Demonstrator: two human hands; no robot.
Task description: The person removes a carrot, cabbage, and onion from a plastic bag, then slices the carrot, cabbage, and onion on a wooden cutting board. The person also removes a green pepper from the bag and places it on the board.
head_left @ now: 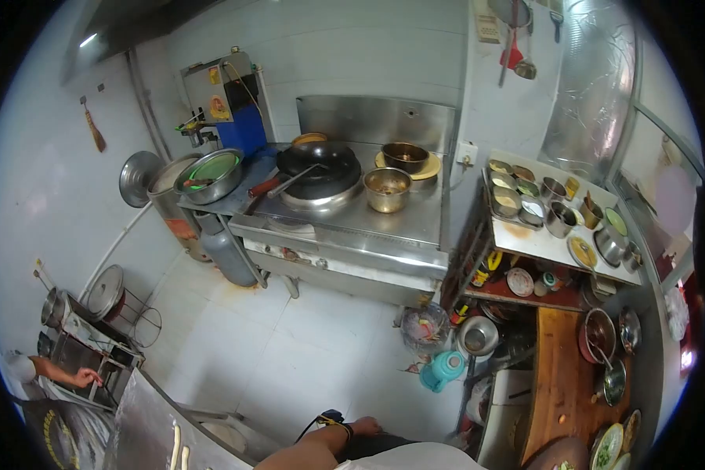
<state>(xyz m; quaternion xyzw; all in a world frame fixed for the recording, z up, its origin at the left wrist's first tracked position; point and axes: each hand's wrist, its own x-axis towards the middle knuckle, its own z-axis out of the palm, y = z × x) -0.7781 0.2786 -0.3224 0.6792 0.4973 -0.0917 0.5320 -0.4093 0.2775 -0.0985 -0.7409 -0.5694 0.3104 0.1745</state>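
At the bottom centre, a bare forearm with a dark band at the wrist reaches in from the lower left and ends in my left hand (364, 425). This hand is small and low in the view, near dark cloth and my white top (415, 458). Its fingers are not clear enough to tell whether they are apart or closed, or whether they hold anything. My right hand does not appear.
Another person's hand (86, 377) is at the far left beside a metal worktop (145, 423) with dough strips. A black wok (319, 168) stands on the steel stove (345, 258). Seasoning bowls cover a shelf (517, 235) at right. A teal jug (442, 370) stands on the floor.
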